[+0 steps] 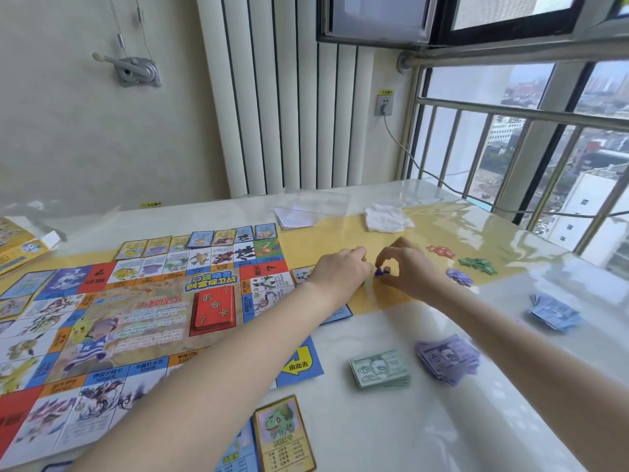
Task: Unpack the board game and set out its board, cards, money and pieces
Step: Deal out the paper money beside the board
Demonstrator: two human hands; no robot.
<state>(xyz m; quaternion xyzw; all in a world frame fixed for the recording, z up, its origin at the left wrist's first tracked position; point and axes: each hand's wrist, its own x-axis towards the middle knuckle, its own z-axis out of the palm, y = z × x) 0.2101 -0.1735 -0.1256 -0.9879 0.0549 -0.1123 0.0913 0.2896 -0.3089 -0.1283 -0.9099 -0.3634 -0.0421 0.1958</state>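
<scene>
- The game board lies flat on the left half of the table, and a red card deck sits on its centre.
- A row of cards lies along the far edge of the board.
- Both hands meet just past the board's far right corner. The left hand has curled fingers; what it holds I cannot tell.
- The right hand has its fingers bent over a small blue piece and a dark die, which stand on the table between the two hands; whether it pinches them I cannot tell.
- Red, green and purple piece heaps lie right of the hands.
- Green money, purple money and blue money lie near the right edge.
- One yellow card lies at the near edge.
- A white cloth lies near the far edge.
</scene>
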